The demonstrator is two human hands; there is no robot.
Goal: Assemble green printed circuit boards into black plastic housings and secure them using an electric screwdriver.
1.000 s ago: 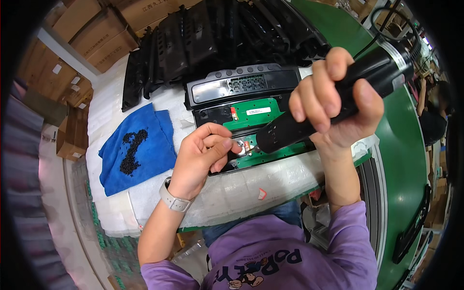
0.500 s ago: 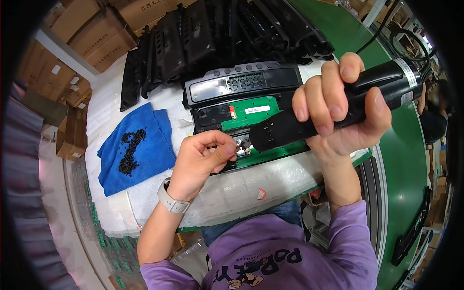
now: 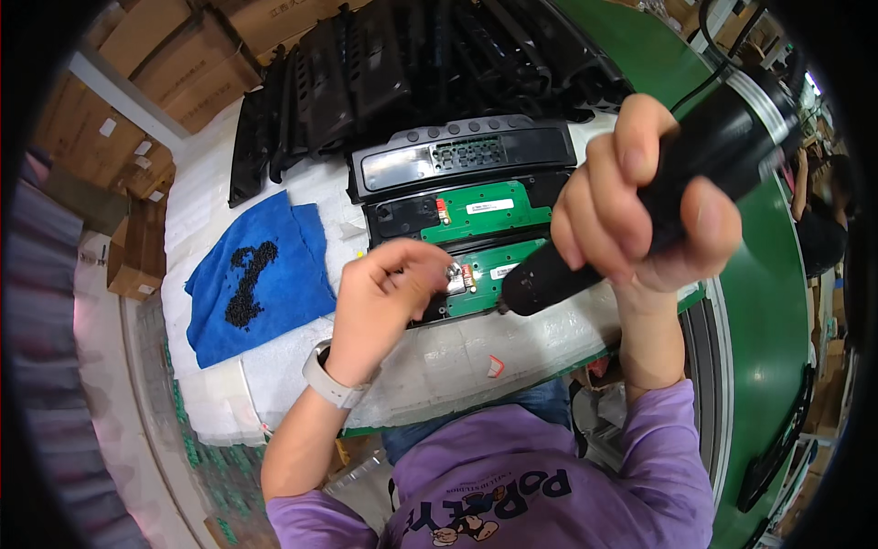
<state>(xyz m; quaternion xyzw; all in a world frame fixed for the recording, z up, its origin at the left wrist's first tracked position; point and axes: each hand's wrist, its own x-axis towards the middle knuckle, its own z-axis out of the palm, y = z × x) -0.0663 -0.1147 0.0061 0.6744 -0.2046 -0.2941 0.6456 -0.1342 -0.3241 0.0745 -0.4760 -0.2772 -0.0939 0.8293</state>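
Observation:
My right hand (image 3: 640, 201) is wrapped round a black electric screwdriver (image 3: 722, 137), tilted with its tip down and to the left. That tip (image 3: 505, 306) hovers at the front edge of the nearest black panel (image 3: 444, 311), which carries a green circuit board (image 3: 526, 252). Over the left part of this panel is my left hand (image 3: 384, 288), its fingers curled together and somewhat blurred. What they pinch, if anything, cannot be made out. Close to them, a small red-and-white connector (image 3: 466, 277) shows on the board.
A second panel with a green board (image 3: 498, 209) lies just behind, then a glossy black panel (image 3: 384, 171). Black plastic housings (image 3: 366, 82) are piled at the back. Small black screws (image 3: 242, 297) lie on a blue cloth (image 3: 283, 320) at left. A green conveyor (image 3: 759, 366) runs at right.
The screwdriver has swung to a steeper angle, its tip moving right and toward me, uncovering the connector. My left hand has shifted slightly, its fingers drawn back from the tip.

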